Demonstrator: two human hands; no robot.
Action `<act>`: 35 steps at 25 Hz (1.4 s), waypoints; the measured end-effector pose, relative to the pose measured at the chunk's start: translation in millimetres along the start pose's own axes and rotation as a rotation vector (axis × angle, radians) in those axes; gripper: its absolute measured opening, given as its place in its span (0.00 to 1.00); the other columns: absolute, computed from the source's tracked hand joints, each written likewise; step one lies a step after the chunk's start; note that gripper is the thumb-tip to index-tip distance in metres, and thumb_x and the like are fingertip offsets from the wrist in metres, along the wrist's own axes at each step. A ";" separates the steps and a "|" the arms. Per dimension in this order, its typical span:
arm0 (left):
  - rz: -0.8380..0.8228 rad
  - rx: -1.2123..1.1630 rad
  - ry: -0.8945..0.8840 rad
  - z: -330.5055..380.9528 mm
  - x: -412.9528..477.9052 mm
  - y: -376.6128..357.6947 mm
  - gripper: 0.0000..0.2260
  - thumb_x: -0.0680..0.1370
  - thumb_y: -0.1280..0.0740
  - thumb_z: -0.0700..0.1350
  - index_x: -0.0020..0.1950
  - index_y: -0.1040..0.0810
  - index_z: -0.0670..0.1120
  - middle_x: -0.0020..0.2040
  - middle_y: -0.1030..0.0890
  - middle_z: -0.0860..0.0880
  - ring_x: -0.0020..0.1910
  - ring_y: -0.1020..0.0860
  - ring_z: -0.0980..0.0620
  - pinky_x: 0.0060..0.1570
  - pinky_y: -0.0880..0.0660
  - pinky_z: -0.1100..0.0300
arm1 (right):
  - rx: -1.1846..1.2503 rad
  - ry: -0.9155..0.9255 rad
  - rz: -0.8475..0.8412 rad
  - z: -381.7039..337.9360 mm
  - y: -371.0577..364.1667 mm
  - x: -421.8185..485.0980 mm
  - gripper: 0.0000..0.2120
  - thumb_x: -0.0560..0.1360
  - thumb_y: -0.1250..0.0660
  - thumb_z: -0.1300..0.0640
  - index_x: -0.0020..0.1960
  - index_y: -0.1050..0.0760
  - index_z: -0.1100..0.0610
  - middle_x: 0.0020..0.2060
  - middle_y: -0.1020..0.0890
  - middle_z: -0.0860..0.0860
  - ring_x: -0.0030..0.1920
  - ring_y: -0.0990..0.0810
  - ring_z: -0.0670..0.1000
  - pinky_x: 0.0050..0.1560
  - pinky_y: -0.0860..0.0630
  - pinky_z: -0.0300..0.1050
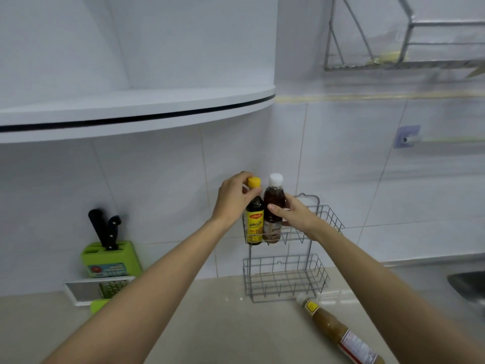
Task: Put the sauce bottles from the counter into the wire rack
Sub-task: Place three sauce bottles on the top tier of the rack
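Head view: at centre frame, a person's left hand (pixel 237 197) grips the neck of a dark bottle (pixel 254 219) with a yellow cap, while the right hand (pixel 294 215) wraps around a brown bottle (pixel 274 206) with a white cap. Both bottles stand upright, side by side, in the upper basket of a wire rack (pixel 325 219) on the tiled wall. The lower basket holds nothing visible. At lower right, a third bottle (pixel 338 329) of tan sauce lies on its side on the table (pixel 223 324), just in front of the rack.

To finish this step well, each bottle probably needs its base flat on the wire floor before either grip loosens; crowding them left would leave room for the third.

The yellow label carries red and dark script, too blurred to read with confidence. The brown bottle's label and the fallen bottle's red-and-white label are also illegible. At lower left, a green knife block (pixel 110 258) bears an unreadable sticker.
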State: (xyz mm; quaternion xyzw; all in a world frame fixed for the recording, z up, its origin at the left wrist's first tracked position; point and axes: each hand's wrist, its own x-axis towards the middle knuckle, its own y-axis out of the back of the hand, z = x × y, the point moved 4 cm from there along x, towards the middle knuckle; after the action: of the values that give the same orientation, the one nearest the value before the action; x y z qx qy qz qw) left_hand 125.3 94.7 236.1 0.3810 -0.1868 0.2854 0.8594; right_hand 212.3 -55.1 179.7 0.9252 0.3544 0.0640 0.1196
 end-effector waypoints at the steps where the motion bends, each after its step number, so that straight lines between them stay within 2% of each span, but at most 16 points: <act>1: -0.008 -0.021 0.032 -2.0 -0.9 0.7 0.13 0.73 0.29 0.52 0.53 0.20 0.47 0.45 0.18 0.53 0.43 0.19 0.54 0.43 0.23 0.63 | 0.003 0.007 0.016 -0.6 0.3 -0.7 0.25 0.76 0.32 0.50 0.69 0.33 0.55 0.62 0.23 0.55 0.62 0.23 0.55 0.54 0.23 0.46; 5: -0.083 -0.061 0.102 -8.6 -2.3 2.7 0.14 0.70 0.27 0.55 0.48 0.17 0.46 0.43 0.16 0.53 0.45 0.17 0.55 0.44 0.22 0.66 | -0.032 0.005 0.013 -1.5 -2.4 -5.9 0.21 0.75 0.32 0.49 0.65 0.28 0.55 0.59 0.21 0.54 0.61 0.22 0.54 0.55 0.23 0.47; 8: -0.112 -0.097 0.142 -13.7 -18.0 1.0 0.25 0.69 0.31 0.64 0.57 0.19 0.47 0.51 0.16 0.52 0.52 0.18 0.56 0.50 0.23 0.64 | -0.101 -0.020 -0.027 -2.2 -2.0 -17.3 0.25 0.74 0.33 0.41 0.66 0.29 0.53 0.60 0.20 0.49 0.61 0.22 0.50 0.59 0.26 0.44; 10: -0.054 -0.112 0.194 -32.1 -37.7 -1.8 0.25 0.75 0.37 0.61 0.63 0.23 0.44 0.59 0.18 0.48 0.59 0.21 0.51 0.56 0.27 0.62 | -0.237 0.059 0.103 2.3 10.5 -31.3 0.30 0.75 0.40 0.36 0.69 0.32 0.54 0.59 0.23 0.45 0.59 0.24 0.46 0.60 0.29 0.43; 11: -0.031 -0.098 0.230 -45.3 -48.3 -3.8 0.21 0.79 0.39 0.56 0.65 0.25 0.43 0.62 0.20 0.46 0.61 0.22 0.48 0.57 0.29 0.62 | -0.344 0.137 0.228 9.0 22.4 -42.5 0.27 0.77 0.44 0.36 0.66 0.29 0.55 0.55 0.22 0.44 0.55 0.23 0.44 0.56 0.28 0.39; 13: -0.065 -0.055 0.382 -72.6 -61.5 -9.5 0.17 0.82 0.43 0.46 0.67 0.28 0.40 0.66 0.23 0.42 0.65 0.26 0.43 0.61 0.32 0.61 | -0.560 0.267 0.477 33.2 53.4 -71.5 0.17 0.79 0.46 0.41 0.49 0.27 0.52 0.40 0.23 0.41 0.41 0.24 0.41 0.41 0.32 0.33; 15: -0.217 -0.082 0.539 -88.2 -70.9 -24.5 0.19 0.82 0.46 0.42 0.72 0.32 0.39 0.71 0.29 0.41 0.70 0.30 0.42 0.71 0.35 0.54 | -0.689 0.197 0.559 75.6 70.9 -101.8 0.15 0.80 0.46 0.48 0.38 0.33 0.52 0.32 0.28 0.45 0.33 0.28 0.47 0.33 0.37 0.39; 17: -0.365 -0.087 0.556 -84.3 -77.9 -43.4 0.21 0.82 0.47 0.41 0.75 0.38 0.40 0.75 0.34 0.41 0.73 0.34 0.43 0.74 0.37 0.49 | -0.863 -0.034 0.343 134.7 69.0 -122.6 0.13 0.80 0.44 0.51 0.38 0.32 0.55 0.34 0.27 0.49 0.36 0.26 0.54 0.35 0.34 0.45; 19: -0.481 -0.057 0.468 -72.2 -80.2 -61.2 0.21 0.81 0.45 0.40 0.74 0.38 0.40 0.72 0.31 0.41 0.69 0.30 0.44 0.68 0.33 0.54 | -1.090 -0.298 -0.049 199.3 48.3 -142.2 0.11 0.79 0.43 0.50 0.52 0.27 0.56 0.47 0.24 0.54 0.49 0.24 0.57 0.47 0.27 0.48; 20: -0.504 -0.045 0.416 -65.6 -80.0 -65.3 0.19 0.79 0.43 0.38 0.71 0.35 0.42 0.67 0.27 0.41 0.62 0.27 0.45 0.60 0.31 0.57 | -1.156 -0.404 -0.162 222.6 39.6 -149.5 0.14 0.79 0.43 0.50 0.60 0.30 0.58 0.55 0.25 0.57 0.55 0.26 0.59 0.53 0.27 0.51; 22: -0.490 -0.062 0.380 -59.3 -79.0 -70.4 0.16 0.77 0.42 0.35 0.65 0.33 0.45 0.56 0.24 0.44 0.51 0.27 0.49 0.52 0.33 0.60 | -1.101 -0.538 -0.174 245.5 30.9 -154.1 0.18 0.79 0.43 0.51 0.64 0.34 0.60 0.61 0.28 0.60 0.60 0.27 0.61 0.59 0.29 0.54; 23: -0.470 -0.067 0.370 -57.9 -78.6 -71.6 0.17 0.77 0.41 0.35 0.65 0.33 0.45 0.54 0.26 0.46 0.50 0.28 0.50 0.51 0.34 0.60 | -1.039 -0.571 -0.145 248.5 28.5 -152.2 0.19 0.79 0.43 0.51 0.64 0.35 0.61 0.61 0.27 0.60 0.61 0.27 0.61 0.60 0.28 0.55; 26: -0.434 -0.086 0.356 -58.1 -81.5 -72.7 0.22 0.75 0.40 0.32 0.69 0.35 0.44 0.56 0.28 0.49 0.54 0.29 0.52 0.54 0.34 0.61 | -0.949 -0.596 -0.131 251.8 18.7 -139.0 0.25 0.77 0.37 0.47 0.66 0.37 0.61 0.61 0.26 0.61 0.61 0.25 0.62 0.59 0.27 0.53; 29: -0.426 -0.098 0.366 -59.4 -81.7 -72.8 0.23 0.75 0.39 0.33 0.70 0.35 0.45 0.57 0.28 0.51 0.56 0.29 0.54 0.55 0.35 0.60 | -1.037 -0.581 -0.118 253.0 9.9 -129.7 0.32 0.71 0.30 0.46 0.66 0.38 0.60 0.60 0.26 0.59 0.59 0.23 0.61 0.56 0.26 0.52; 32: -0.422 -0.078 0.373 -62.0 -80.8 -73.1 0.23 0.76 0.38 0.35 0.70 0.35 0.45 0.57 0.28 0.50 0.55 0.29 0.53 0.55 0.35 0.60 | -1.150 -0.539 -0.144 256.9 4.5 -125.9 0.32 0.71 0.29 0.49 0.66 0.40 0.60 0.59 0.25 0.58 0.59 0.23 0.60 0.53 0.26 0.52; 35: -0.433 -0.036 0.341 -61.9 -81.0 -73.4 0.23 0.75 0.38 0.34 0.70 0.35 0.43 0.62 0.26 0.46 0.56 0.29 0.53 0.55 0.35 0.61 | -1.150 -0.446 -0.171 253.2 3.7 -130.0 0.26 0.71 0.31 0.52 0.62 0.38 0.58 0.56 0.23 0.58 0.54 0.22 0.61 0.49 0.26 0.50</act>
State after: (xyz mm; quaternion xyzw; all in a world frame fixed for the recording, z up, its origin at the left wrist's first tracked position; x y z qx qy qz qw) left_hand 116.0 73.5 112.6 0.3429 0.0415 0.1517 0.9261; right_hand 169.9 -189.6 -67.6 0.6720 0.3025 0.0403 0.6747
